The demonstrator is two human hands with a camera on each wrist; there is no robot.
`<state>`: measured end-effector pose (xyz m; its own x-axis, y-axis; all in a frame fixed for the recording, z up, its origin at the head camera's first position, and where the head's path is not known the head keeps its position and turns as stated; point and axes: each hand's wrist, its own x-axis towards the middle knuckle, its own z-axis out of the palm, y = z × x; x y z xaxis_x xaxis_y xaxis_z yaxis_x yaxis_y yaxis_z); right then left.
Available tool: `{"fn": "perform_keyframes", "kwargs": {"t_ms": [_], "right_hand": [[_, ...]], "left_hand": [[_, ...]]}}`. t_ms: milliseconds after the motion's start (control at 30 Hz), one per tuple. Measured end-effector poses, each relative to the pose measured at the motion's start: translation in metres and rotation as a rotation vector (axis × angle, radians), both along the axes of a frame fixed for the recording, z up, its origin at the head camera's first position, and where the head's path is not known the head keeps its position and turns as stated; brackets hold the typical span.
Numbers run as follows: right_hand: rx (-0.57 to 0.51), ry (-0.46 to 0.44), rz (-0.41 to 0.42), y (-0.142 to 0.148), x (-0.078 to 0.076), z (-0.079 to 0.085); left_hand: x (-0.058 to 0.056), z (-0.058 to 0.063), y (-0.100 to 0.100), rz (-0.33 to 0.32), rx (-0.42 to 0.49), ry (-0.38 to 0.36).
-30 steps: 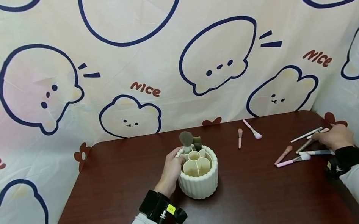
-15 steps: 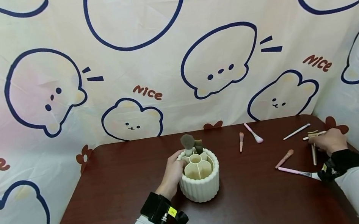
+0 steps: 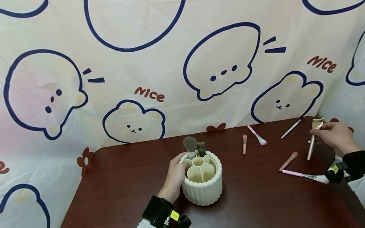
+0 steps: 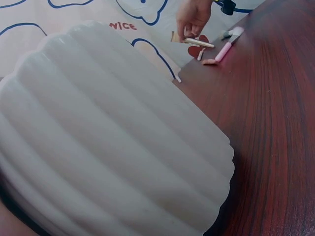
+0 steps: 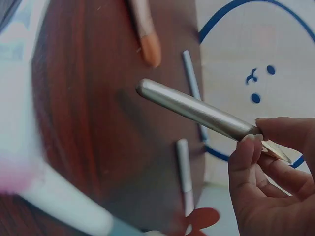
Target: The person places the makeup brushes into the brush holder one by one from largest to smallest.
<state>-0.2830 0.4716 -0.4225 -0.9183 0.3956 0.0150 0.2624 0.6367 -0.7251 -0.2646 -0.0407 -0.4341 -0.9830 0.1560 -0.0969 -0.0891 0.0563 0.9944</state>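
Observation:
In the head view my left hand (image 3: 173, 177) grips the left side of a white ribbed brush holder (image 3: 203, 191), thumb over the rim. A large round makeup brush (image 3: 190, 145) and a darker brush (image 3: 201, 148) stand in its back compartments. The holder's wall (image 4: 108, 128) fills much of the left wrist view. At the right, my right hand (image 3: 338, 137) pinches a gold-handled makeup brush (image 3: 311, 148) near its head. Its shiny handle (image 5: 192, 109) points away from the fingertips in the right wrist view, where fingers partly hide the head.
Around the right hand lie a thin white brush (image 3: 291, 129), an orange-tipped brush (image 3: 288, 161) and a pink-handled brush (image 3: 297, 173). Farther back are a small pink brush (image 3: 244, 144) and a white-tipped pink brush (image 3: 257, 135). A printed cloth (image 3: 168, 65) hangs behind the table (image 3: 130, 215).
My right hand has taken the gold-handled brush from the group and raised it. The thin white brush has shifted left and turned. My left hand keeps its grip on the holder.

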Motion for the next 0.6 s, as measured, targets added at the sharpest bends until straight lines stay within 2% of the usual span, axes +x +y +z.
{"fn": "perform_keyframes", "kwargs": {"t_ms": [167,400,600], "right_hand": [[0.018,0.056,0.037,-0.016,0.002,0.012],[-0.069,0.15,0.121,-0.044,0.002,0.031],[0.034,0.242,0.176,-0.081,0.006,0.054]], "left_hand": [[-0.001,-0.001,0.0,0.003,-0.003,0.006],[-0.001,-0.003,0.0,0.008,-0.004,0.007],[0.0,-0.002,0.001,0.015,-0.002,0.005]]}}
